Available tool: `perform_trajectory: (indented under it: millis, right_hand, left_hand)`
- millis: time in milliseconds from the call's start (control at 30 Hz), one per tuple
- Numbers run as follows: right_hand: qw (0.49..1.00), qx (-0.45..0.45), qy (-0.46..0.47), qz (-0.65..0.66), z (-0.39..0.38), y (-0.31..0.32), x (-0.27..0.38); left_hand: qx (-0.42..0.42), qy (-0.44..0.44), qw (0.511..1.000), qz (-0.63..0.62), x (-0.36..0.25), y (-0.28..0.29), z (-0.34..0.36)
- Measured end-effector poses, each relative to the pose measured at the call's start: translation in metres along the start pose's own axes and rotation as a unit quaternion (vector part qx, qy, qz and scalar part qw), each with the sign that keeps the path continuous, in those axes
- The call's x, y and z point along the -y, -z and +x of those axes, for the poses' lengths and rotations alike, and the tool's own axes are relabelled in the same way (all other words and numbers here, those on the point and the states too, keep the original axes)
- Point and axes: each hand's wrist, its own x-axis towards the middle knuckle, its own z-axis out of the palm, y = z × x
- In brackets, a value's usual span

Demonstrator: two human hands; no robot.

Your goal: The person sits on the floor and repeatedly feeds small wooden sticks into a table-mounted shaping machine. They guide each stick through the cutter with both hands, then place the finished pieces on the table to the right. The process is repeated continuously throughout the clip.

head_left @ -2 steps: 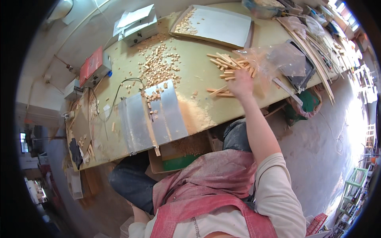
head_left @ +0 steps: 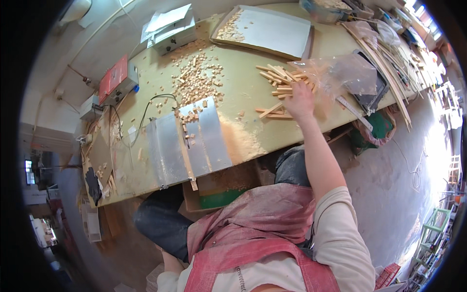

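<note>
At the near right of the workbench, my right hand (head_left: 299, 102) is at a loose pile of thin wooden sticks (head_left: 276, 74). Its fingers curl down onto the sticks and seem closed on one, though their tips are partly hidden. A few more wooden sticks (head_left: 275, 115) lie just left of the wrist. A clear plastic bag (head_left: 335, 73) partly covers the pile's right side. My left hand is out of sight; only part of my left forearm (head_left: 171, 263) shows at the lower left.
Left of centre, a metal saw plate (head_left: 214, 138) with a wooden strip (head_left: 184, 151) sits by sawdust (head_left: 241, 138). Small wooden blocks (head_left: 197, 80) are scattered behind it. A shallow white tray (head_left: 272, 30) stands at the back; a metal ruler (head_left: 355, 113) and black tray (head_left: 372, 97) lie right.
My right hand has shifted slightly to the right over the stick pile. The whole view has also moved a little; nothing else visibly differs.
</note>
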Motion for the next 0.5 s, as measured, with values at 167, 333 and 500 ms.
perform_trajectory:
  millis: [167, 333, 500]
  right_hand:
    - [0.995, 0.072, -0.013, -0.068, 0.004, -0.004, -0.004]
    - [0.999, -0.005, 0.054, -0.005, -0.01, -0.005, 0.002]
    - [0.995, 0.078, 0.024, -0.061, -0.005, -0.006, -0.006]
  left_hand:
    - [-0.009, 0.007, 1.0, 0.006, 0.008, 0.0, -0.003]
    - [-0.011, 0.016, 1.0, 0.008, 0.016, 0.0, -0.005]
    - [-0.015, 0.015, 1.0, 0.008, 0.018, 0.0, -0.007]
